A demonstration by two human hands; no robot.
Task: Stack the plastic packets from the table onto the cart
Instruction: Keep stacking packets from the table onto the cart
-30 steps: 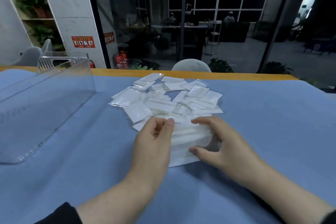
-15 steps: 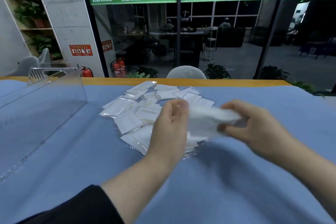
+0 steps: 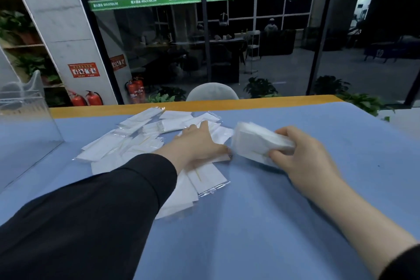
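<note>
Right hand [image 3: 306, 159] holds a gathered bundle of packets [image 3: 259, 143] in a curled-finger grip, thumb under, fingers over the far edge. The bundle is lifted just off the table [image 3: 272, 223], tilted, to the right of the pile.

Left hand [image 3: 200, 143] lies flat and open on the loose packets [image 3: 141, 141], fingers extended toward the far side. It presses or slides them and is not pinching anything (motion blur, so exact contact is unclear).

The loose packets are fanned out mid-table, overlapping, and a few sit nearer the body under the left forearm [image 3: 204, 177]. Clear plastic bin [image 3: 27, 125] at far left. I can't say whether it belongs to the cart; no obvious cart in view.

Judgement: the step in hand is collecting more packets into the bundle before moving it over.

How to do it well:
- Sweep with the flat left hand to square a few packets together, then slide them under or against the bundle. Don't pick singles.
- Keep the right-hand hold firm on the short edges. Slick film will let the stack shear and fan out.
- Tap the edges on the table to align before carrying.
- Don't overfill. One hand can only clamp so much.
</note>
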